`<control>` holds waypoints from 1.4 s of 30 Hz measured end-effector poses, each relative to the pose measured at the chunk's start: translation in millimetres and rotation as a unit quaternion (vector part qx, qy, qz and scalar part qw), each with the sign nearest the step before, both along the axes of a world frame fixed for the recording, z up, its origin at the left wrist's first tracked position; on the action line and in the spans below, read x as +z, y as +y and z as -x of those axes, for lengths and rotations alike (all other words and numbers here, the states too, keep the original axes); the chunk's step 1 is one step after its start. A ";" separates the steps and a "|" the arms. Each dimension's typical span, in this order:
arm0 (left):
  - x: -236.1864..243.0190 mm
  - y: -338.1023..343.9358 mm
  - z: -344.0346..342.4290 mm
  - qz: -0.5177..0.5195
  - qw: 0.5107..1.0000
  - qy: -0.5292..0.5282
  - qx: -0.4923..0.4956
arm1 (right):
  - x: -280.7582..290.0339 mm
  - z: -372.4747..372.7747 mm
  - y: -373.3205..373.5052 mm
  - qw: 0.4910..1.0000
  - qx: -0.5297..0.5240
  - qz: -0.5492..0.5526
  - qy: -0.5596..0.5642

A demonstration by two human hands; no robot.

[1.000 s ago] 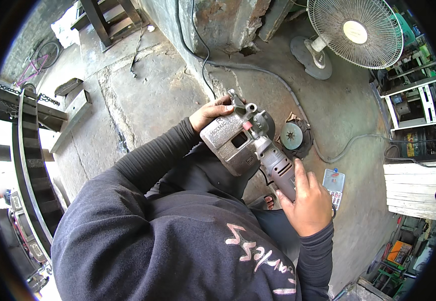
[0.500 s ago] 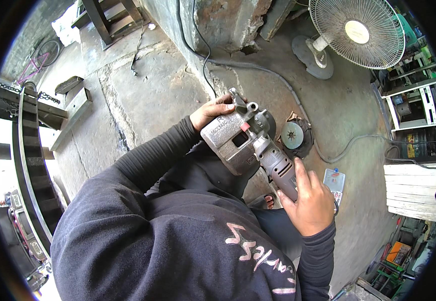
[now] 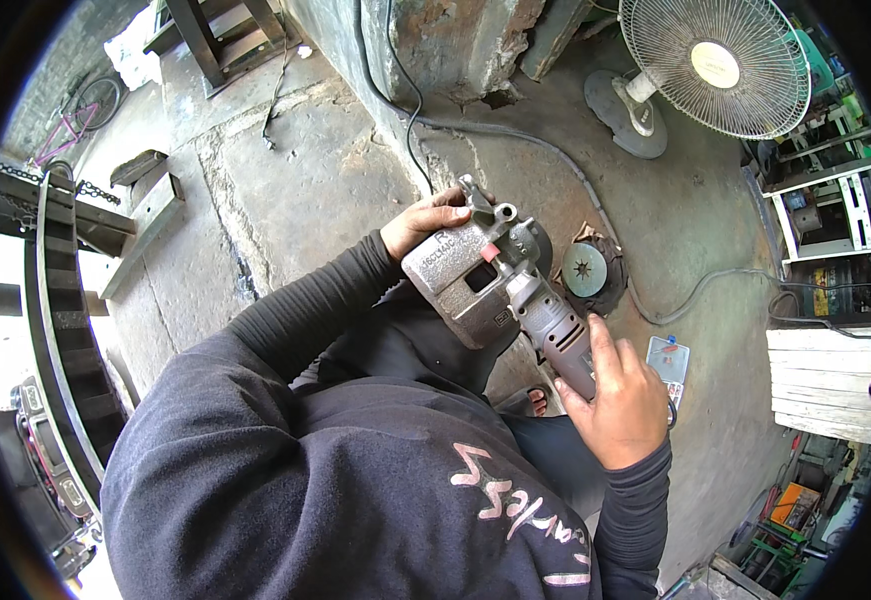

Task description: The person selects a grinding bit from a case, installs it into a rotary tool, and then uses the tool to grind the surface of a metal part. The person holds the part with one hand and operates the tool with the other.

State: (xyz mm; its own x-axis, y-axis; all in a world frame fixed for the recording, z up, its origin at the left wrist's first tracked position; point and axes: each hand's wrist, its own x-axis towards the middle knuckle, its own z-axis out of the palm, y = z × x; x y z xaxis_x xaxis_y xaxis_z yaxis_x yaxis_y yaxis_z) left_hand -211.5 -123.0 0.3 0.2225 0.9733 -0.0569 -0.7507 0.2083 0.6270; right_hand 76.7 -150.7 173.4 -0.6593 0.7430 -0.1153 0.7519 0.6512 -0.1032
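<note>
A grey cast-metal brake caliper (image 3: 452, 272) rests tilted above my lap. My left hand (image 3: 425, 222) grips its upper left end, thumb on top and the other fingers mostly hidden. My right hand (image 3: 623, 395) is wrapped round the body of a grey-brown rotary grinder (image 3: 561, 338), its index finger stretched along the housing. The grinder's head lies against the right side of the caliper. A small pinkish-red piece (image 3: 489, 253) shows at the tool's front end, by the caliper; whether it belongs to the tool I cannot tell.
Just beyond the grinder stands a round metal disc (image 3: 584, 269) with a star-shaped centre, on a dark base. A clear small-parts case (image 3: 666, 358) lies open on the floor to the right. A grey hose (image 3: 565, 160) crosses the floor near a standing fan (image 3: 712, 66). Shelving (image 3: 835, 215) lines the right.
</note>
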 end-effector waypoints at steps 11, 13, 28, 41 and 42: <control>-2.2 1.7 2.8 -0.008 1.000 -0.004 -0.018 | -2.9 1.1 -0.6 1.000 0.009 -0.006 0.004; -2.9 2.0 3.1 0.000 1.000 -0.007 -0.018 | -3.6 -0.6 0.3 1.000 -0.002 -0.009 0.018; 22.1 -24.5 -14.1 -0.053 0.973 0.197 0.110 | -24.4 -16.9 -38.4 0.898 -0.192 0.239 0.316; 44.6 -81.9 -49.4 0.182 0.938 0.009 0.295 | -54.6 2.9 -70.3 0.962 -0.122 0.114 0.218; 43.8 -80.9 -51.3 0.192 0.931 0.008 0.311 | -54.7 4.3 -72.3 0.963 -0.126 0.124 0.202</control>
State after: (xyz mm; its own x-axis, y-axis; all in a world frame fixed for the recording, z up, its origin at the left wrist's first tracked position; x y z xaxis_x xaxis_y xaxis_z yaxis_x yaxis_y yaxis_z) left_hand -160.2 -203.9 44.2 -0.3813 0.8203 -0.4263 -0.7923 -0.0523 0.6079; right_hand 72.4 -223.0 118.7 -0.4892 0.8683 -0.0822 0.7489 0.3700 -0.5498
